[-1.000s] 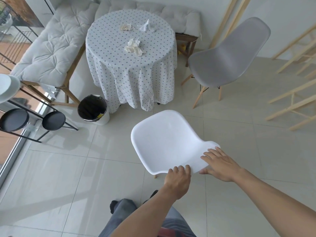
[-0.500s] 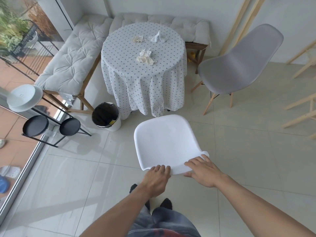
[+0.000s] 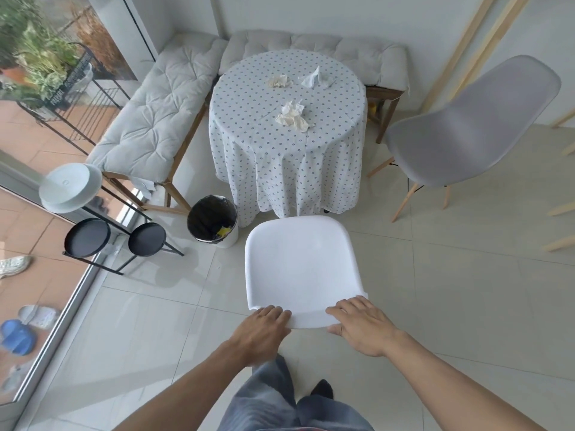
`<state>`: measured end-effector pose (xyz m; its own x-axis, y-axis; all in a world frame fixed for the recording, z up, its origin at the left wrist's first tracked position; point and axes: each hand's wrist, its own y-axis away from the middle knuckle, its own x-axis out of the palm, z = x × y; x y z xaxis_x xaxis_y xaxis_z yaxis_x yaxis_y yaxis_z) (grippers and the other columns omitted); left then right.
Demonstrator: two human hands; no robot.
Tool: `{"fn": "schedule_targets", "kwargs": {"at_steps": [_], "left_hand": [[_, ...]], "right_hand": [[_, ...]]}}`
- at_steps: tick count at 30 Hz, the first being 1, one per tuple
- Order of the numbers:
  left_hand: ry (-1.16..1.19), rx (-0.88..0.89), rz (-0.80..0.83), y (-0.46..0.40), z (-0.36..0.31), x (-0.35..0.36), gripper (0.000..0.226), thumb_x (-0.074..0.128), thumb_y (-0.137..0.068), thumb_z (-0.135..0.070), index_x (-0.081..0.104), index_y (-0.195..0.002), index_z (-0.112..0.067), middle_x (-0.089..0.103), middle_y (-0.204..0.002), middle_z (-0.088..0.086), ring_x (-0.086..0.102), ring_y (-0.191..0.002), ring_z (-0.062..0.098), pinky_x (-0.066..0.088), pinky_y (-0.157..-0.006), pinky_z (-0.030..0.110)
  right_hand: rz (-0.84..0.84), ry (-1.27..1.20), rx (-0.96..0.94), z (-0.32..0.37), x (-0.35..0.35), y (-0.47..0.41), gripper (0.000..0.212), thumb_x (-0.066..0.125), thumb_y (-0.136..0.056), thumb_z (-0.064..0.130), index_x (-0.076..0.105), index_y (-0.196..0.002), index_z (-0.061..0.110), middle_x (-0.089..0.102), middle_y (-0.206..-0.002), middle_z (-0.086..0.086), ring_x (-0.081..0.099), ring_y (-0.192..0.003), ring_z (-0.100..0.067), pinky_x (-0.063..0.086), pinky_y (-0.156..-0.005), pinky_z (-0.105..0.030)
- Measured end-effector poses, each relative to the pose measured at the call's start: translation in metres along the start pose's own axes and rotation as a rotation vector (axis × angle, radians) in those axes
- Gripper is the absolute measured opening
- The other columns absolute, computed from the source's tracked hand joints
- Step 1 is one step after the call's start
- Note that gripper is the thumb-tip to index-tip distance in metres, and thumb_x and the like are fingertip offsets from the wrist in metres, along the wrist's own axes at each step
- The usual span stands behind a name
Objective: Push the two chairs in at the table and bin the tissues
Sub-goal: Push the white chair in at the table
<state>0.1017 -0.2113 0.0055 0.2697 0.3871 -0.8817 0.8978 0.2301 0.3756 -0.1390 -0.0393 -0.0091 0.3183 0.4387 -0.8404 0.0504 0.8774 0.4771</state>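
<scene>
A white plastic chair [image 3: 300,262] stands just in front of me, its seat edge right at the hanging cloth of the round dotted table [image 3: 249,119]. My left hand [image 3: 264,331] and my right hand [image 3: 362,326] both grip the top of its backrest. A grey chair [image 3: 466,126] on wooden legs stands to the right of the table, apart from it. Three crumpled tissues lie on the tabletop: a beige tissue [image 3: 279,81], a white tissue [image 3: 314,77] and a larger tissue [image 3: 292,116] nearer me. A round bin [image 3: 213,220] with a black liner stands at the table's left foot.
Cushioned benches [image 3: 155,113] wrap the table's left and far sides. A black wire stand [image 3: 118,241] with round trays and a white dish [image 3: 70,186] is at the left by a glass door. Wooden frames [image 3: 560,213] lean at the right. Shoes lie outside.
The white chair has turned square to the table and slid forward up to the cloth. I have stepped closer, both hands still on the backrest.
</scene>
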Motion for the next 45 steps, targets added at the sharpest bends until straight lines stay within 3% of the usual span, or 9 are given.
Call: {"fn": "schedule_targets", "kwargs": {"at_steps": [4,8,14,17,23,31,39,42,45], "left_hand": [[0.032,-0.097,0.037,-0.015,0.028,-0.023,0.048,0.035,-0.106,-0.051,0.050,-0.133,-0.014,0.061,-0.127,0.007,0.055,-0.119,0.028,0.046,-0.102,0.042],[-0.080,-0.174,0.084,-0.039,0.048,-0.042,0.060,0.036,-0.103,-0.062,0.051,-0.131,-0.012,0.058,-0.126,0.013,0.054,-0.119,0.036,0.045,-0.101,0.047],[-0.250,-0.101,0.063,-0.066,0.098,-0.064,0.034,0.038,-0.105,-0.036,0.053,-0.118,-0.008,0.061,-0.116,0.016,0.059,-0.103,0.038,0.045,-0.089,0.048],[-0.273,-0.090,0.079,-0.079,0.124,-0.075,0.028,0.040,-0.104,-0.030,0.053,-0.116,-0.008,0.063,-0.114,0.018,0.060,-0.101,0.040,0.046,-0.090,0.049],[-0.198,-0.090,0.061,-0.115,0.159,-0.098,0.039,0.036,-0.109,-0.043,0.053,-0.119,-0.008,0.064,-0.118,0.016,0.059,-0.108,0.038,0.043,-0.099,0.047],[-0.181,-0.200,0.092,-0.171,0.181,-0.136,0.039,0.037,-0.109,-0.041,0.053,-0.121,-0.008,0.062,-0.125,0.016,0.055,-0.118,0.037,0.039,-0.106,0.045],[-0.159,-0.326,0.097,-0.206,0.197,-0.161,0.038,0.041,-0.108,-0.040,0.053,-0.128,-0.010,0.057,-0.134,0.013,0.047,-0.130,0.034,0.032,-0.114,0.045],[-0.116,-0.376,0.089,-0.214,0.200,-0.170,0.037,0.046,-0.107,-0.041,0.055,-0.127,-0.011,0.058,-0.132,0.012,0.048,-0.130,0.033,0.036,-0.111,0.044],[-0.071,-0.410,0.080,-0.222,0.204,-0.178,0.037,0.051,-0.105,-0.043,0.057,-0.124,-0.012,0.059,-0.129,0.011,0.049,-0.127,0.031,0.040,-0.104,0.042]], "right_hand": [[-0.016,0.020,0.010,0.007,-0.020,-0.034,0.055,0.024,-0.104,0.062,0.041,-0.144,0.029,0.053,-0.137,0.004,0.046,-0.125,-0.023,0.029,-0.115,-0.036],[-0.029,0.022,0.032,0.020,-0.041,-0.069,0.055,0.024,-0.104,0.061,0.043,-0.143,0.027,0.054,-0.137,0.004,0.048,-0.126,-0.024,0.031,-0.114,-0.036],[-0.038,0.021,0.083,0.043,-0.070,-0.123,0.053,0.026,-0.105,0.060,0.046,-0.138,0.024,0.059,-0.131,0.001,0.051,-0.121,-0.026,0.034,-0.111,-0.037],[-0.036,-0.009,0.114,0.050,-0.083,-0.144,0.051,0.029,-0.105,0.059,0.047,-0.137,0.023,0.060,-0.128,-0.001,0.052,-0.119,-0.028,0.036,-0.109,-0.039],[-0.027,-0.067,0.139,0.038,-0.114,-0.182,0.050,0.032,-0.105,0.057,0.048,-0.137,0.022,0.061,-0.126,-0.002,0.052,-0.116,-0.027,0.037,-0.107,-0.038],[-0.016,-0.123,0.137,0.001,-0.153,-0.236,0.054,0.035,-0.104,0.059,0.047,-0.142,0.022,0.059,-0.133,-0.007,0.051,-0.121,-0.031,0.037,-0.108,-0.041],[0.008,-0.133,0.114,-0.024,-0.177,-0.279,0.048,0.037,-0.104,0.059,0.049,-0.137,0.027,0.059,-0.129,-0.005,0.051,-0.119,-0.033,0.037,-0.093,-0.043],[0.008,-0.178,0.134,-0.029,-0.183,-0.290,0.045,0.038,-0.102,0.061,0.053,-0.132,0.031,0.060,-0.126,-0.005,0.052,-0.119,-0.034,0.030,-0.084,-0.039],[-0.021,-0.206,0.147,-0.034,-0.185,-0.297,0.047,0.038,-0.102,0.062,0.051,-0.139,0.035,0.061,-0.129,-0.005,0.052,-0.120,-0.035,0.033,-0.090,-0.040]]}}
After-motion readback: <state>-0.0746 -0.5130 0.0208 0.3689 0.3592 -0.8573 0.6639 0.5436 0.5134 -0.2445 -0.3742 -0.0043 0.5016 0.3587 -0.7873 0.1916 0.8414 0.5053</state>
